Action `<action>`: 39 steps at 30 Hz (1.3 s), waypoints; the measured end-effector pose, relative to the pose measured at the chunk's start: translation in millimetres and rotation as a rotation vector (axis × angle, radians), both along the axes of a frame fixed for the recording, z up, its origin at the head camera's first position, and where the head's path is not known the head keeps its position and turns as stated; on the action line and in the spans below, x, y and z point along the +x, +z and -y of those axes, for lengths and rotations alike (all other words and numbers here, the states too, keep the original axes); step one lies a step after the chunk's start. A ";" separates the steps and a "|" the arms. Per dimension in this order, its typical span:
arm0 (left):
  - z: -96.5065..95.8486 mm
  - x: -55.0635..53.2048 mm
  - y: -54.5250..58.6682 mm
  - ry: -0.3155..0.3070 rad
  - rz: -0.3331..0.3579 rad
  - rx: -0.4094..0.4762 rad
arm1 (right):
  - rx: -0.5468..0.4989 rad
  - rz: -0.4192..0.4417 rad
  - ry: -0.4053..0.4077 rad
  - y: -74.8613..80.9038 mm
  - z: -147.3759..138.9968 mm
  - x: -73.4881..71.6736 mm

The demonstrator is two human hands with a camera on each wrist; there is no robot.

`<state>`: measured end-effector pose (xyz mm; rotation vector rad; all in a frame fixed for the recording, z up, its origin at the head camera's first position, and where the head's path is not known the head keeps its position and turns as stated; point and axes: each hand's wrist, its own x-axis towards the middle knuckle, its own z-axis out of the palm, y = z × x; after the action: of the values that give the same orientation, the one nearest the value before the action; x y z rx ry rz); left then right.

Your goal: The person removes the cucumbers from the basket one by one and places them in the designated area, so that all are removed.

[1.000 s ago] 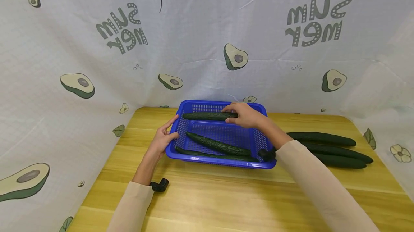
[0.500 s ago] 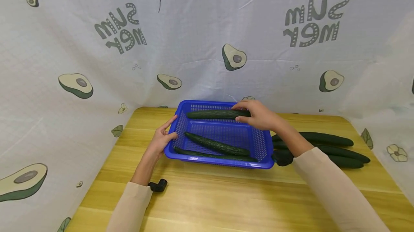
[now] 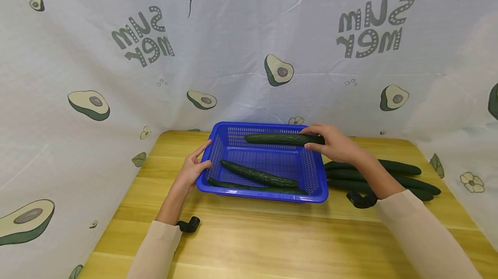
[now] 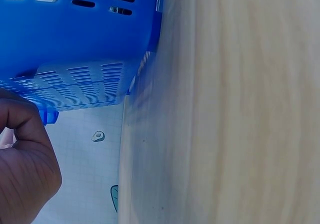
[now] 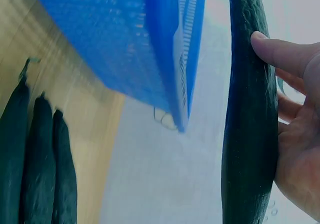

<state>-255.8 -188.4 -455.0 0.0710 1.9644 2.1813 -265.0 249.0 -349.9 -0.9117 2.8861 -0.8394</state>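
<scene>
My right hand [image 3: 336, 144] grips a dark green cucumber [image 3: 276, 139] near its right end. The cucumber lies level across the back of a blue plastic basket [image 3: 268, 196], above the basket's floor. In the right wrist view the thumb presses on the cucumber [image 5: 250, 119] and the fingers go behind it. My left hand [image 3: 191, 169] holds the basket's left rim, with its thumb at the rim. In the left wrist view the basket's perforated wall [image 4: 75, 39] shows above the curled left hand [image 4: 27, 159]. Two more cucumbers lie inside, a thicker one [image 3: 260, 175] and a thin one [image 3: 253, 187].
Right of the basket, several cucumbers [image 3: 404, 181] lie side by side on the wooden table [image 3: 272, 240], partly behind the right forearm. A white cloth [image 3: 233, 54] printed with avocados hangs behind the table.
My right hand has moved to the right with the cucumber, whose right end now reaches the basket's right rim. The left hand stays on the left rim.
</scene>
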 end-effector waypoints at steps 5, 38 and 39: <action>0.2 0.3 0.6 0.006 -0.003 -0.009 | -0.003 -0.036 -0.013 -1.2 -18.2 9.9; 0.0 -1.0 -3.4 0.002 0.006 -0.013 | 0.061 -0.247 -0.167 -30.5 -141.1 68.5; 0.0 -1.2 -3.4 0.005 0.007 -0.014 | 0.052 -0.257 -0.163 -31.7 -144.9 70.0</action>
<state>-257.0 -188.4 -458.4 0.0562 1.9782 2.1676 -195.0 393.9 -381.6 -0.8472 3.2236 -0.6981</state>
